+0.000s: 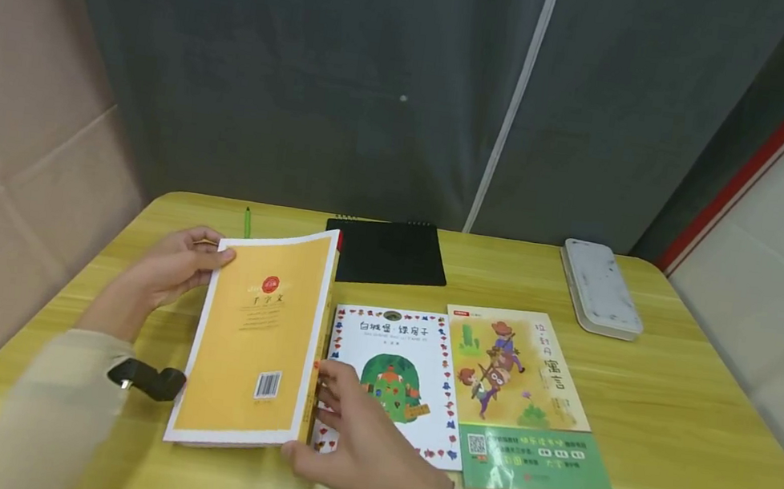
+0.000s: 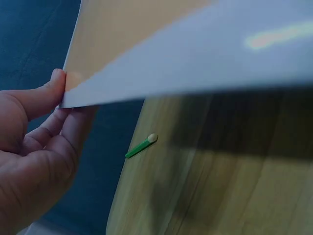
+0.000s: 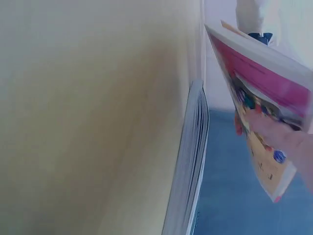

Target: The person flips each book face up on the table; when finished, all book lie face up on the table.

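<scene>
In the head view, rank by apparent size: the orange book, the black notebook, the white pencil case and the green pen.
1. orange book, gripped by the left hand, tilted up and nearest the camera, which flatters it.
2. black notebook.
3. white pencil case, somewhat smaller than the notebook.
4. green pen, by far the smallest.

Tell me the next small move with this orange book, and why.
Probably lower the orange book flat onto the table. The left hand pinches its raised far corner, the right hand steadies its spine edge, and it sits tilted beside the white book.
</scene>
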Motion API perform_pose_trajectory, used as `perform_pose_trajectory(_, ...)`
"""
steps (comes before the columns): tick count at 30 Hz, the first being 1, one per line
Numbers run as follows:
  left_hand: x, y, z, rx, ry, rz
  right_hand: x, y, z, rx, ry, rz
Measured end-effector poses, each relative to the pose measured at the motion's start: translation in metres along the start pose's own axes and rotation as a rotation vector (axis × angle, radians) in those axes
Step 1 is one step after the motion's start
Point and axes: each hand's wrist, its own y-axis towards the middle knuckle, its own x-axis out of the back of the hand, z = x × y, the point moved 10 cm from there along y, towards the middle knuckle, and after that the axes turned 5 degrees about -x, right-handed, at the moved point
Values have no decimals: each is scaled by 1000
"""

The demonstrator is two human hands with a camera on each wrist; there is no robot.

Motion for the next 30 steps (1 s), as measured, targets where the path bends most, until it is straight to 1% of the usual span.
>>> perform_pose_trajectory(1,-1,1,2,-3,6,-10,-1,0,1,16,83,11)
perform_pose_trajectory(3,-4,4,6,-2,25,-38,0,0,7,70,174,9)
perform_pose_trajectory(5,-7,7,9,0,56,-66,1,-1,15,141,223,-6)
perform_pose_trajectory(7,-11,9,12,3,89,-89,3,-3,23,215,237,-28)
perform_pose_trajectory(9,-16,10,14,7,90,-89,6,-6,32,296,231,-53)
perform_pose_trajectory(11,-24,11,15,9,74,-58,6,-10,43,387,213,-65)
perform_pose_trajectory(13,-32,11,16,6,54,-22,5,-15,55,476,167,-68)
perform_pose_trajectory(16,-42,10,15,-9,46,26,0,-21,74,602,11,-80)
perform_pose_trajectory(17,-45,10,14,-18,56,37,-2,-22,79,624,-39,-86)
perform_pose_trajectory(19,-50,8,11,-38,64,55,-5,-22,87,634,-139,-104)
perform_pose_trajectory(20,-52,7,8,-48,66,63,-7,-21,90,618,-176,-109)
perform_pose_trajectory(23,-57,3,-2,-77,68,94,-9,-15,91,528,-232,-106)
perform_pose_trajectory(25,-59,1,-10,-102,64,114,-9,-13,92,490,-302,-122)
perform_pose_trajectory(28,-62,-4,-22,-135,60,138,-9,-11,98,483,-440,-163)
perform_pose_trajectory(30,-64,-7,-29,-139,37,147,-9,-9,102,481,-540,-190)
